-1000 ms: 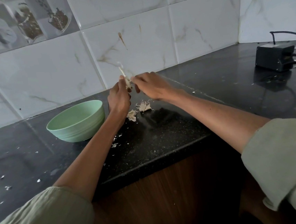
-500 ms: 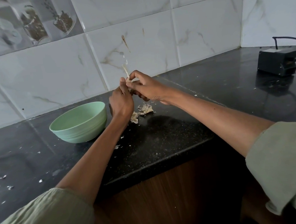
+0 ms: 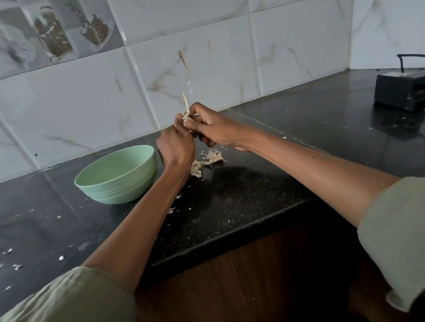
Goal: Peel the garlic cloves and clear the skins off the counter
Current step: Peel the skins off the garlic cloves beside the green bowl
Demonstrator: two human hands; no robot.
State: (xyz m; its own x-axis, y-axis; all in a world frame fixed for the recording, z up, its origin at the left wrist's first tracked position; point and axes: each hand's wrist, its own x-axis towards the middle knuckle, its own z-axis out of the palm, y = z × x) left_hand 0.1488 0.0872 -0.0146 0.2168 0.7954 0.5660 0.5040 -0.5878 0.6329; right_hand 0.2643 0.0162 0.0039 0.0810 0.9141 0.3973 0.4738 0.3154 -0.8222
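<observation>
Mint-green bowl (image 3: 116,175), speckled black counter (image 3: 236,200), white veined marble tiles (image 3: 299,48).

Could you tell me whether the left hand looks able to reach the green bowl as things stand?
Probably yes: the green bowl sits just beside the left hand with nothing between, though that hand's grip is on the garlic.

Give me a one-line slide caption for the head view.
Both hands, left and right, peel garlic above skins beside a green bowl.

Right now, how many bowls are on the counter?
1. The green bowl sits on the black counter, just left of the left hand. Nothing suggests another is hidden.
</observation>
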